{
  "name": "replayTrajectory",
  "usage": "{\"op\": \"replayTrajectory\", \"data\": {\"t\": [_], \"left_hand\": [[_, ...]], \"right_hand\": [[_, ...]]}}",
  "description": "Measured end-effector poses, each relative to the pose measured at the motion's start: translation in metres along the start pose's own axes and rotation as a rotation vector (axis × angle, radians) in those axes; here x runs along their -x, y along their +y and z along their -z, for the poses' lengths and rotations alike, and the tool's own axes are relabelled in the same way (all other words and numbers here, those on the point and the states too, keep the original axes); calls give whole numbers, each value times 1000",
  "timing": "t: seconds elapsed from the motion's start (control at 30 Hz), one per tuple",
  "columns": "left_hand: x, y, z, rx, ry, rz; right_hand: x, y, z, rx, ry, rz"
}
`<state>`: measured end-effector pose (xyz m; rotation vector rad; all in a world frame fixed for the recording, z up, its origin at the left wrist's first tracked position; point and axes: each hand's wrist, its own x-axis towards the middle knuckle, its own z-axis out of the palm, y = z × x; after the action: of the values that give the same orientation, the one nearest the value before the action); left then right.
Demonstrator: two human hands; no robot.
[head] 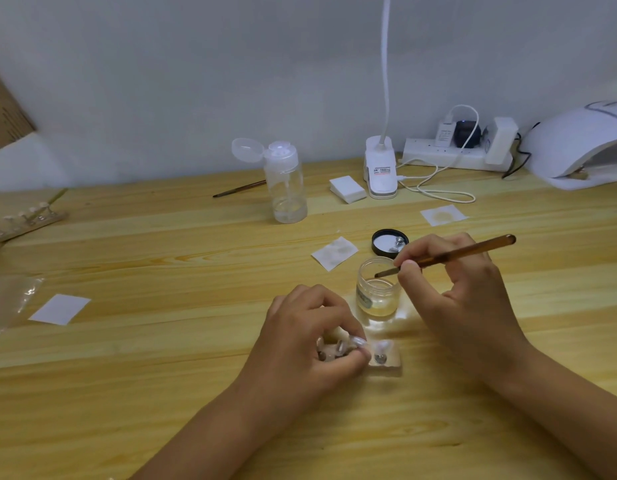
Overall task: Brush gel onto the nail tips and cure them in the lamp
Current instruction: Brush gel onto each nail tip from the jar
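Left hand [310, 341] sits closest, knuckles up, fingers curled down and clamped around a small wooden holder block [386, 363] on the table [196, 358]. Nail tips [383, 348] stand on that block, one clear of the fingers at its right end, another half hidden under the fingertips.

Just behind it is the gel jar [378, 289], open, clear glass, with pale gel pooled in its lower part. Its black lid [389, 242] lies upturned just past the jar, a couple of small shiny metal pieces inside it. Further back stands a clear pump bottle [288, 188], flip cap open, only a little liquid at the bottom.

Right hand [466, 296] hovers over the jar, thumb and forefinger pinched on the amber brush [456, 252] low on its handle, other fingers folded loosely under. Handle slants up to the right and the bristle end dips to the jar's mouth; whether it touches the gel, I cannot tell.

Far right against the wall, the white nail lamp [577, 147], well apart from both hands. Square wipes [334, 252] lie scattered near the jar.
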<state>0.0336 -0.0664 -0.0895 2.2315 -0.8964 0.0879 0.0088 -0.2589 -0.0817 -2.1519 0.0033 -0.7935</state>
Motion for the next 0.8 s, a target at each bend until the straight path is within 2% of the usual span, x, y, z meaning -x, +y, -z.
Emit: {"op": "replayTrajectory", "data": {"t": [0.27, 0.57, 0.7, 0.8], "left_hand": [[-1, -1, -1, -12, 27, -39], [2, -2, -2, -154, 133, -269], [3, 4, 3, 14, 230, -237], [5, 6, 8, 167, 312, -113]], "right_hand": [[0, 3, -2, 54, -34, -3], [0, 4, -2, 89, -63, -16], [0, 7, -1, 100, -73, -24], [0, 6, -1, 113, -86, -29]]}}
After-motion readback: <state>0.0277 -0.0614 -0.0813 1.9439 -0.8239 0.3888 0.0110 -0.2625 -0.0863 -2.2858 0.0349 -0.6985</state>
